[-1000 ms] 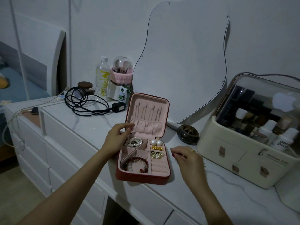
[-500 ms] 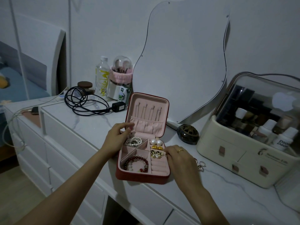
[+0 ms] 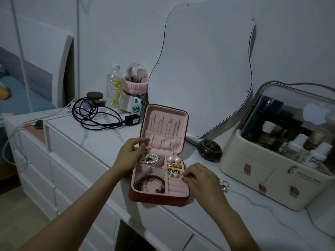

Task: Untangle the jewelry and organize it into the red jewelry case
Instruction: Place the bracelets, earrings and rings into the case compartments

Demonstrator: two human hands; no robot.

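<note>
The red jewelry case [image 3: 157, 197] lies open on the white dresser, its pink lid upright with thin chains hanging inside. Its compartments hold a pearl bracelet [image 3: 149, 158], a red bead bracelet [image 3: 151, 183], two pearl earrings [image 3: 174, 159], gold pieces [image 3: 175, 166] and gold-and-white earrings [image 3: 173, 172]. My left hand [image 3: 129, 156] grips the case's left edge by the hinge. My right hand [image 3: 201, 178] is over the ring rolls at the case's right side, fingertips pinching something small that I cannot make out. Loose rings [image 3: 224, 184] lie on the dresser just right of that hand.
A cream cosmetics organiser [image 3: 272, 174] stands at the right, a dark round ornament [image 3: 209, 148] behind the case. A wavy mirror [image 3: 203, 69] leans on the wall. A coiled black cable [image 3: 96, 115], a bottle [image 3: 113, 88] and a brush holder [image 3: 134, 91] stand at back left.
My right hand has moved left from the dresser top onto the case's right side, uncovering the loose rings. My left hand has stayed on the case.
</note>
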